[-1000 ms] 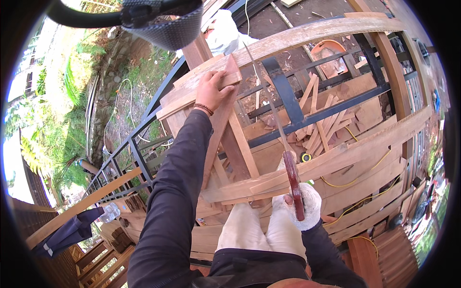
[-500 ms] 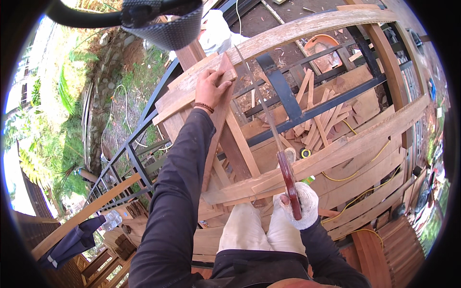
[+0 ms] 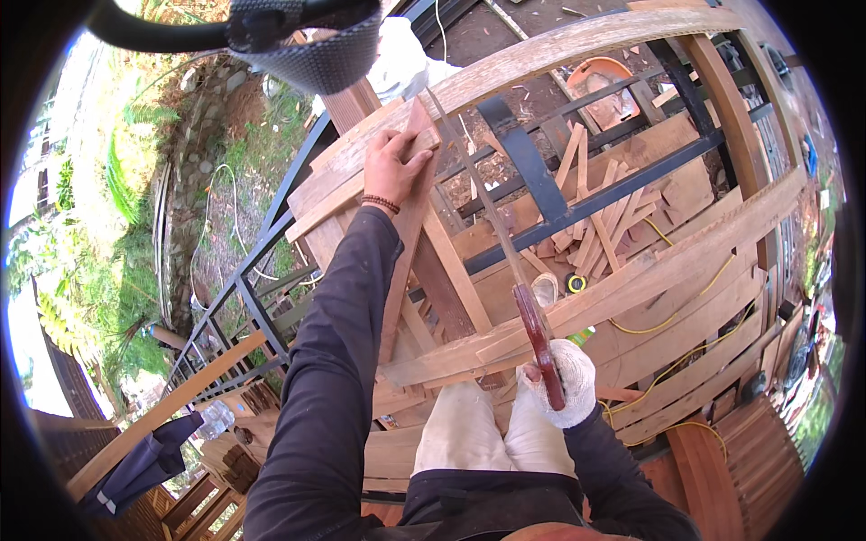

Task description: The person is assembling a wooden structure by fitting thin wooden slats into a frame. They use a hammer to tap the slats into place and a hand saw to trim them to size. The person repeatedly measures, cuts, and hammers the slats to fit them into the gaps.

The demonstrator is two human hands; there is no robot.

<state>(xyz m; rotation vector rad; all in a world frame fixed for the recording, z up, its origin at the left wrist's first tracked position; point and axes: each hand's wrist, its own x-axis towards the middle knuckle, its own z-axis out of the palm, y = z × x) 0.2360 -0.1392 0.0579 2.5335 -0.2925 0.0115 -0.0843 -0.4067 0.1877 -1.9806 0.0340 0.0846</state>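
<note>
Honestly, the bare left hand (image 3: pixel 393 169) is curled over the plank (image 3: pixel 413 225), upper middle; the gloved right hand (image 3: pixel 570 384) is wrapped around the handsaw (image 3: pixel 527 308), lower centre-right. Handsaw's far end slants up near that bare hand, so a sideways skip could nick it.

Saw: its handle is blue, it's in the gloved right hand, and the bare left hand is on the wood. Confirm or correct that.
The colour is wrong: the head view shows the saw with a red-brown handle. It is in the gloved right hand, and the bare left hand is on the wood.
</note>
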